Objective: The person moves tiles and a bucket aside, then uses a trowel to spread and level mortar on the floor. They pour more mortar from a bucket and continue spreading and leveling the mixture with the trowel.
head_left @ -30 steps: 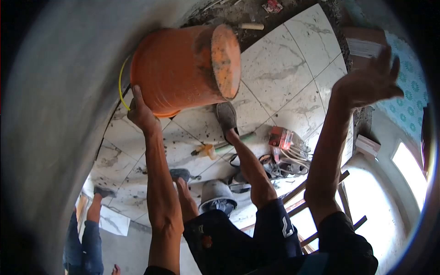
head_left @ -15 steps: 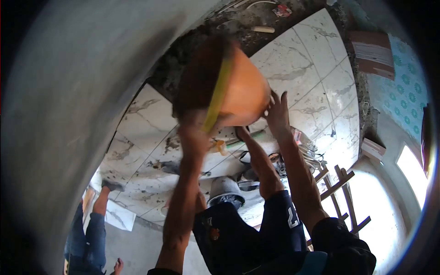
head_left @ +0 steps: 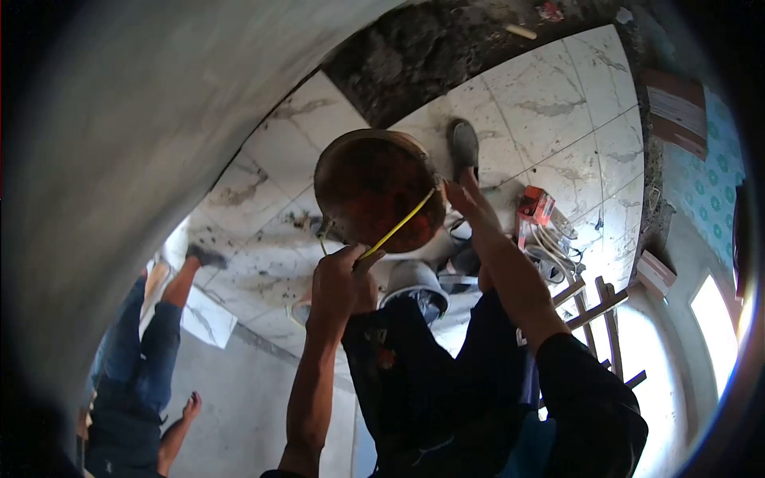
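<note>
A bucket [head_left: 374, 187] hangs in front of me with its mouth turned up towards my view; its inside is stained dark reddish brown. A yellow handle [head_left: 406, 219] runs across the near side of the mouth. My left hand [head_left: 339, 275] is closed around this handle at its lower left. At the right side of the rim, my right hand [head_left: 462, 199] grips the bucket near the handle's end; its fingers are partly hidden. Below the bucket stands a grey bucket [head_left: 416, 280] with dark contents, close to my legs.
Marbled tiles [head_left: 526, 95] cover the floor, ending at a strip of dark soil [head_left: 390, 64]. A red box [head_left: 535, 205] and cables [head_left: 550, 251] lie at right, near a wooden frame [head_left: 594, 315]. Another person [head_left: 147, 358] is at lower left. A curved-looking grey wall [head_left: 159, 103] borders the left.
The bucket has come down and turned from lying sideways to mouth up. My right hand has moved from its base to its rim. My foot has stepped forward onto the tiles.
</note>
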Demonstrator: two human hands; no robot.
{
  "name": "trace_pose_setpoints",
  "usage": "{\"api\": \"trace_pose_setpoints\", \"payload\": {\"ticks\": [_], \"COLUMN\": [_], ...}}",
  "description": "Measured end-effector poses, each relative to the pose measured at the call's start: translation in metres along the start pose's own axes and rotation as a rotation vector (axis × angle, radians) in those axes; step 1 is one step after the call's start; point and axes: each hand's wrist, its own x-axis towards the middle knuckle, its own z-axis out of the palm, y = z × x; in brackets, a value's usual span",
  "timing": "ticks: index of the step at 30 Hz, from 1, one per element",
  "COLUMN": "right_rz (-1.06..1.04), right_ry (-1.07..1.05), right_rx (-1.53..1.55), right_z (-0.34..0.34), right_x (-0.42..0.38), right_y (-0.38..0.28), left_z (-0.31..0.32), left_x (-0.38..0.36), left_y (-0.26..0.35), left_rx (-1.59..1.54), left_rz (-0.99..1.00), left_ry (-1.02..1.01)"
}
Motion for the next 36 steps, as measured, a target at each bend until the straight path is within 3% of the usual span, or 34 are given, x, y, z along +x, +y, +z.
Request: {"api": "trace_pose_setpoints", "payload": {"ticks": [3, 4, 5, 6, 7, 8, 9, 11, 12, 14, 15, 17, 19, 21, 22, 23, 24, 25, 26, 28, 29, 30, 31, 32, 33, 35, 36], "right_rz": [-0.624, -0.811, -0.612, -0.346, -0.39, -0.535, -0.549, -0.754, -0.763, -0.35, -0.358, -0.647, -0.65, -0.674, -0.672, -0.654, -0.622, -0.579, -0.533, -0.439, -0.386, -0.495, -0.57, -0.642, -0.713, -0.691, -0.66], "right_ry": [0.026, 0.033, 0.074, 0.03, 0.05, 0.061, 0.043, 0.542, 0.546, 0.216, 0.226, 0.257, 0.31, 0.32, 0.36, 0.407, 0.449, 0.472, 0.475, 0.436, 0.402, 0.524, 0.525, 0.593, 0.661, 0.69, 0.737], "right_rx": [-0.803, -0.774, -0.266, -0.174, -0.24, -0.459, -0.67, -0.782, -0.791, -0.396, -0.405, -0.404, -0.348, -0.612, -0.743, -0.877, -1.007, -1.134, -1.26, -1.496, -1.606, -1.535, -1.215, -1.152, -1.094, -0.917, -1.056], "right_z": [0.006, -0.015, -0.014, 0.004, 0.012, -0.017, -0.023, -0.027, -0.028, 0.005, 0.005, 0.003, 0.011, 0.015, 0.025, 0.025, 0.03, 0.008, -0.002, -0.05, -0.055, -0.072, -0.099, -0.115, -0.133, -0.178, -0.179], "right_x": [-0.035, 0.022, -0.001, -0.031, -0.053, 0.031, 0.023, 0.034, 0.025, -0.057, -0.058, -0.048, -0.059, -0.054, -0.049, -0.061, -0.059, -0.077, -0.076, -0.099, -0.106, -0.118, -0.13, -0.144, -0.156, -0.172, -0.192], "right_y": [-0.004, 0.045, 0.027, -0.001, -0.016, 0.045, 0.037, 0.042, 0.04, -0.002, 0.004, 0.023, 0.02, 0.013, -0.001, 0.003, -0.009, 0.002, -0.005, 0.014, 0.025, 0.034, 0.05, 0.064, 0.078, 0.107, 0.097], "left_z": [-0.005, -0.01, -0.015, -0.025, -0.036, -0.042, -0.047, -0.064, -0.072, -0.083, -0.087, -0.091, -0.098, -0.105, -0.099, -0.097, -0.099, -0.105, -0.109, -0.117, -0.111, -0.096, -0.103, -0.113, -0.109, -0.09, -0.08], "left_x": [-0.042, -0.052, -0.063, -0.072, -0.079, -0.087, -0.095, -0.102, -0.102, -0.105, -0.106, -0.108, -0.107, -0.11, -0.114, -0.114, -0.112, -0.113, -0.119, -0.127, -0.144, -0.17, -0.17, -0.142, -0.119, -0.126, -0.127], "left_y": [-0.053, -0.074, -0.1, -0.121, -0.144, -0.174, -0.203, -0.241, -0.261, -0.301, -0.319, -0.371, -0.397, -0.415, -0.482, -0.503, -0.497, -0.51, -0.511, -0.525, -0.527, -0.665, -0.658, -0.595, -0.523, -0.484, -0.485], "left_rx": [0.091, 0.116, 0.109, 0.145, 0.177, 0.196, 0.211, 0.203, 0.264, 0.363, 0.401, 0.524, 0.682, 0.772, 0.744, 0.851, 0.809, 0.917, 0.82, 0.909, 0.921, 0.48, 0.326, 0.347, 0.796, 1.024, 1.044], "left_rz": [-0.128, -0.122, -0.091, -0.142, -0.182, -0.142, -0.095, -0.217, -0.247, -0.288, -0.301, -0.227, -0.352, -0.299, -0.033, 0.049, 0.04, -0.348, -0.471, -0.499, -0.472, -0.444, -0.564, -0.541, -0.793, -0.47, -0.245], "left_ry": [-0.019, 0.018, 0.118, 0.122, 0.125, 0.175, 0.218, 0.2, 0.188, 0.186, 0.197, 0.265, 0.17, 0.129, 0.212, 0.25, 0.281, -0.015, -0.024, -0.203, -0.214, 0.152, 0.04, 0.031, -0.427, -0.159, -0.036]}}
